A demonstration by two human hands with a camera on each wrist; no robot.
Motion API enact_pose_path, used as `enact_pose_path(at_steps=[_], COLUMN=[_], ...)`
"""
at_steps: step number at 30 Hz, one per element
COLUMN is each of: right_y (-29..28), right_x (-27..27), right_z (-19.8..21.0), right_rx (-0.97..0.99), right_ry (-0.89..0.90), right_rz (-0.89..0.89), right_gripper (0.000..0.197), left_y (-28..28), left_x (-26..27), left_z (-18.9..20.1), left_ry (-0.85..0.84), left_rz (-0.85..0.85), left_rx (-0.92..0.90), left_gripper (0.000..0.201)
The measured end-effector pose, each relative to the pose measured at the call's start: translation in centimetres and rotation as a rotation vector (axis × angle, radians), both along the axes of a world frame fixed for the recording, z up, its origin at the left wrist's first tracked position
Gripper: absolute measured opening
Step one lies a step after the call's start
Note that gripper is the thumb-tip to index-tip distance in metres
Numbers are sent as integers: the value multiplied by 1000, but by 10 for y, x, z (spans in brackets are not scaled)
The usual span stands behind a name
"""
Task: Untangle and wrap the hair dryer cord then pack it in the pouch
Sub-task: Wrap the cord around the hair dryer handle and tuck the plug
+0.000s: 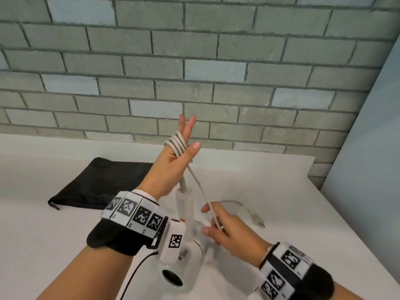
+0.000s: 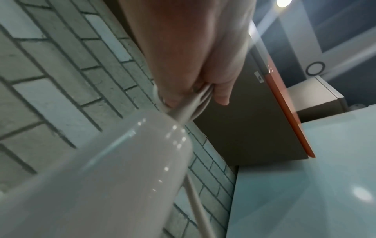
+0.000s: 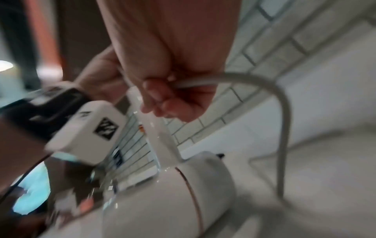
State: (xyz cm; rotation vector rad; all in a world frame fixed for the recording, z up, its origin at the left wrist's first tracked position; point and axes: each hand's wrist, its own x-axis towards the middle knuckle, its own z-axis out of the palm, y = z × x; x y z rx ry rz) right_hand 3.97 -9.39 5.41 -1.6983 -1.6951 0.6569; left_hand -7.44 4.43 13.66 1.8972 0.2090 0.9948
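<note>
The left hand (image 1: 173, 163) is raised above the worktop (image 1: 281, 191), palm turned toward the camera, its fingers (image 1: 188, 126) straight and pointing up with a small gap between them. Several turns of the white cord (image 1: 178, 144) are wound around those fingers, and the thumb lies across the coil. From the coil a free length of cord runs down to the right hand (image 1: 225, 230), whose fingers curl round it and pinch it. Past that hand the cord trails over the worktop to the plug (image 1: 258, 221), which lies flat. The white hair dryer (image 1: 186, 215) stands below the left wrist, handle upward, its barrel close to the camera. The black pouch (image 1: 97, 182) lies flat on the worktop to the left, apart from both hands. A grey brick wall (image 1: 194, 61) stands behind.
</note>
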Motion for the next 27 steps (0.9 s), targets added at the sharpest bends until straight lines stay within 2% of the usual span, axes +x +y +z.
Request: enact_pose_path(at_steps=[2,3,5,7,9,12,13,16,18,21,22,24,25,27], right_y=[-14,-20,-29,-35,-38,-36,-32,-15,-3,5,5,2,0,-4], right_x=[-3,-3,-1,-2,-1,4,8,29,42,44,40,34,34,35], right_z=[10,15,31,54,79,114,123,135,131,120,117,111,108,105], right_rx=[1,52,199,337,498,704,744,776,691,476,387,212,156,106], right_ry=[-436,-599,-712,-750,-688,-444,-379,-234,-178,-165,-93,161,255,324], right_rz=[104,133,139,163,166,142,109,-31,-51,58,112,228,275,295], right_gripper=[41,49,65,53,35,23,21,22,25,34,39,53,55,43], left_y=[4,5,4,-1,-7,-18,-24,-38,-47,-51,-49,-46,-44,-37], left_x=[-3,-3,-4,-1,1,0,-2,-2,-1,3,5,6,5,3], left_z=[2,2,4,6,9,12,14,18,16,10,7,5,5,3], left_ry=[35,57,92,123,174,268,297,383,361,349,350,330,308,270], left_rz=[30,42,28,-38,-65,-117,-134,-257,-445,-704,-761,-870,-904,-909], left_rx=[29,34,28,11,58,135,151,115,2,-197,-233,-318,-377,-480], left_gripper=[54,54,56,59,55,47,49,75,72,68,66,63,61,60])
